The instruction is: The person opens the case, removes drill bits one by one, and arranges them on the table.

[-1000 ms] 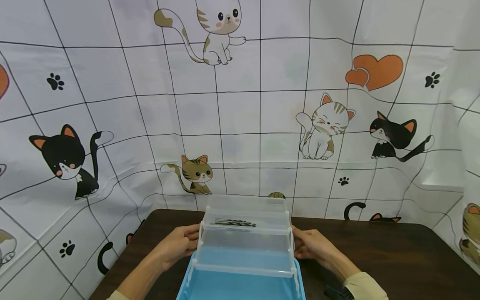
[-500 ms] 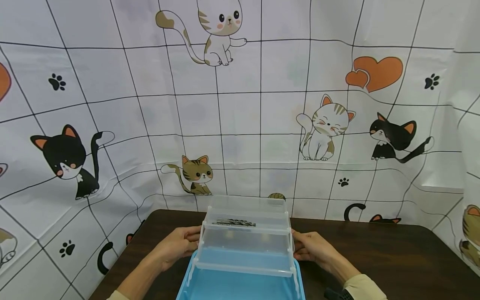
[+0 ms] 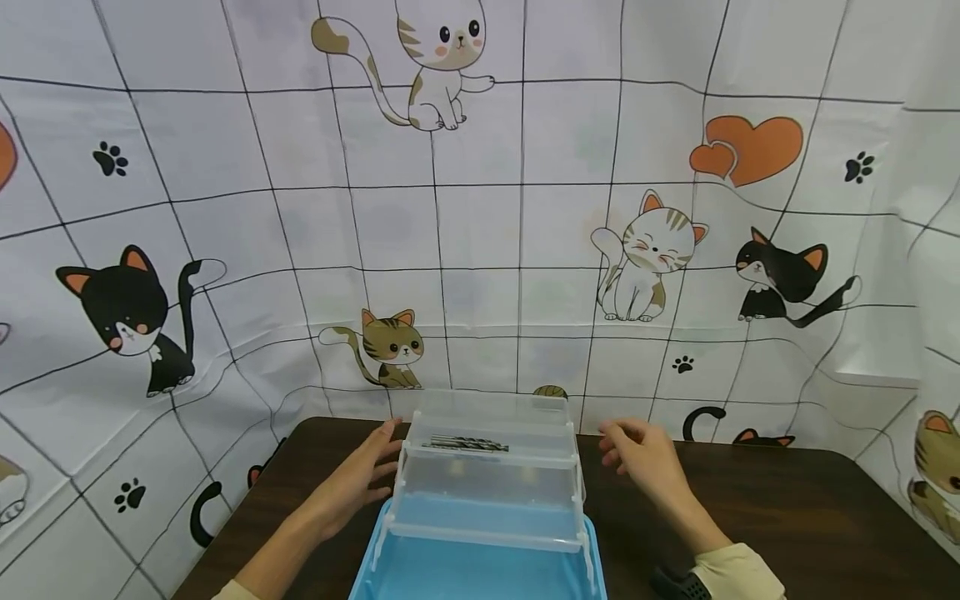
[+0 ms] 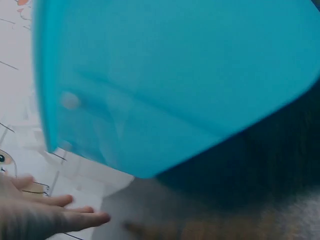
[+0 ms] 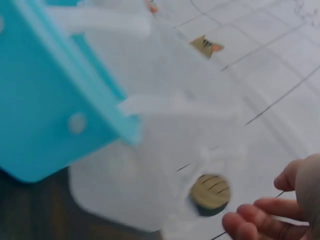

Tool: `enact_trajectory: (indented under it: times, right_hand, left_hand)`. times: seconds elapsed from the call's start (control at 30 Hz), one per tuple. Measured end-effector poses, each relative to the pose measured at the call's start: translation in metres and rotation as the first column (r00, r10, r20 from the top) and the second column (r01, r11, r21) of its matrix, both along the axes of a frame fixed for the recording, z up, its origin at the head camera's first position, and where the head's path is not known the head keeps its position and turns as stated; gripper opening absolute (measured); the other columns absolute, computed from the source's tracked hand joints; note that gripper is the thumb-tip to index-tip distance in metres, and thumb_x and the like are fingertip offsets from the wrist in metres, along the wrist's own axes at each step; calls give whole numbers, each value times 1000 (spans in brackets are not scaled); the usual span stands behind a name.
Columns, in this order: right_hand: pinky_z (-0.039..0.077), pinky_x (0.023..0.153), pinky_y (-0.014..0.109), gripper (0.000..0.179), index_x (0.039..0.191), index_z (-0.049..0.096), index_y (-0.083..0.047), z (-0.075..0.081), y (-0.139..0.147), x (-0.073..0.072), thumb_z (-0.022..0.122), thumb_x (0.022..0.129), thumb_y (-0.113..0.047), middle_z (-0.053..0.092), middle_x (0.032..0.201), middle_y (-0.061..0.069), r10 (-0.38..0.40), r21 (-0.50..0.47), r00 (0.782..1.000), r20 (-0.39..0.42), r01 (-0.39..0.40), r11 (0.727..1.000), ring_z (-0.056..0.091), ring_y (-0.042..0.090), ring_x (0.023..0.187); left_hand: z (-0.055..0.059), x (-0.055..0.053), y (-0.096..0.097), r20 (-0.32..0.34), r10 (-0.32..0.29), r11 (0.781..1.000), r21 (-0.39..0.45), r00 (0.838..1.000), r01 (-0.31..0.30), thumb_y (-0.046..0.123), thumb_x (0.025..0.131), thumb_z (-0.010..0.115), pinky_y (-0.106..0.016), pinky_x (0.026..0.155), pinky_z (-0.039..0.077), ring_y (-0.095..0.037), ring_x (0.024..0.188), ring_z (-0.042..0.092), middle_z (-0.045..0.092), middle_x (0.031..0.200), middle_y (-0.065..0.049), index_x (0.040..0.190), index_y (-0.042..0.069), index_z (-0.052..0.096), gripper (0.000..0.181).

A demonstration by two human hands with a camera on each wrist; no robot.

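Note:
A blue toolbox (image 3: 480, 575) stands at the bottom middle of the head view. Its clear plastic trays (image 3: 487, 483) are raised and fanned out in steps on white hinge arms. Several drill bits (image 3: 467, 443) lie in the upper tray. My left hand (image 3: 356, 475) is beside the trays' left side, fingers spread and holding nothing. To the right, my right hand (image 3: 645, 458) hangs apart from the box with loosely bent fingers and nothing in them. Both wrist views show the blue box wall (image 4: 175, 75), with my left (image 4: 45, 212) and right fingers (image 5: 265, 217) off it.
The dark wooden table (image 3: 787, 508) extends to both sides of the box. Behind it hangs a white sheet (image 3: 480, 225) printed with cats and grid lines. A black device (image 3: 678, 583) sits at my right wrist, by the sleeve.
Both hands have come away from the sides of the trays. My right hand has moved up and right, and my left fingers have straightened. Box and drill bits stay in place.

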State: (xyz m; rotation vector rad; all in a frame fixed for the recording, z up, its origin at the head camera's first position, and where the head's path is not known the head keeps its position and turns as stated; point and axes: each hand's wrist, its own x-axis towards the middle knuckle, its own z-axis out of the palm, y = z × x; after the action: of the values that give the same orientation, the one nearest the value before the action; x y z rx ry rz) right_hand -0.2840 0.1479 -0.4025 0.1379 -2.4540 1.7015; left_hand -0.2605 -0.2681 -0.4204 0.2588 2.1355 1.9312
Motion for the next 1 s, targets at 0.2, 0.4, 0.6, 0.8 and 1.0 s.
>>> enact_trajectory:
  times: [0.2,0.4,0.6,0.8,1.0]
  right_hand:
    - [52,59,34,25,103,67,-22,28,-21,13,61,89,-40,66,85,1,92,111,974,-208,-70,991,63,23,73]
    - [50,74,33,25,111,64,-29,46,-58,13,62,88,-38,64,103,-5,351,292,901,-255,-274,916,60,12,88]
    - [49,76,30,24,112,65,-18,53,-87,2,64,89,-27,62,106,-3,536,414,808,-245,-412,811,58,9,90]
    - [50,70,27,23,112,66,-11,53,-99,-8,63,90,-19,63,103,0,624,529,755,-200,-452,718,58,10,86]
    - [49,66,26,19,105,68,-11,51,-104,-11,67,87,-16,63,97,-1,640,579,740,-206,-435,689,57,11,80]
  left_hand:
    - [-8,0,2,-78,-87,995,45,993,91,53,98,22,-61,98,22,-34,134,16,8,149,-1,143,49,14,46]
    - [-11,3,0,-86,-75,996,34,993,78,49,99,28,-67,94,20,-38,134,12,-1,150,5,144,48,13,47]
    - [-14,0,-1,-100,-78,997,2,992,78,46,98,38,-70,92,20,-33,135,7,2,150,4,142,53,15,50]
    - [-13,-1,1,-109,-79,997,-1,991,79,46,97,42,-69,92,21,-34,134,13,9,148,-2,142,53,14,54]
    - [-12,-4,2,-112,-69,997,19,991,71,45,97,43,-68,93,22,-33,134,14,12,147,-1,141,55,18,52]
